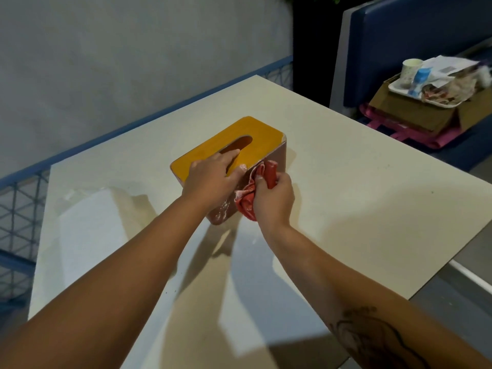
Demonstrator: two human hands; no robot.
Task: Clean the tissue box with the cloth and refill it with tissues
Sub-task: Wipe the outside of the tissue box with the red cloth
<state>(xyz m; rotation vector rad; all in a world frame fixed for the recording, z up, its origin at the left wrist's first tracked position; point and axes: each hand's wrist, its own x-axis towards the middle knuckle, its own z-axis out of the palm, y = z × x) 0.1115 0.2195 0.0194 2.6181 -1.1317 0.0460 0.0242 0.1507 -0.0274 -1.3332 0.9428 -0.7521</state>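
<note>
Your left hand (210, 179) lies flat on the yellow lid (247, 126) of the tissue box (266, 139). Its fingers (226, 157) are nearly straight and released, gripping nothing; the tips reach the near end of the oval slot (237, 145), and the thumb rests on the lid's edge nearest your right hand. Your right hand (275, 197) is clenched round the red cloth (249, 194). Its fingers (282, 179) wrap over a rolled part that sticks up above them, and the thumb pins the bunched folds. The cloth is pressed against the box's brown long wall, just below your left thumb. White smears show on that wall towards its near corner, under your left wrist. The box stands upright about the middle of the pale surface (346, 182), set at a slant to its edges. To the right of your right fingers the surface stretches well out to its long edge, which runs diagonally towards you; beyond your left fingertips it reaches on past the box to the far edge. Left of your left forearm, well apart from the box, lies a pale flat pack (87, 222) with a glint like clear wrapping; you cannot tell what it holds. Past the left edge runs a blue railing (159, 114). Far to the right, a cardboard box (415, 115) carrying a tray (394, 89) and a cup (412, 66) sits on a blue bench (426, 35).
</note>
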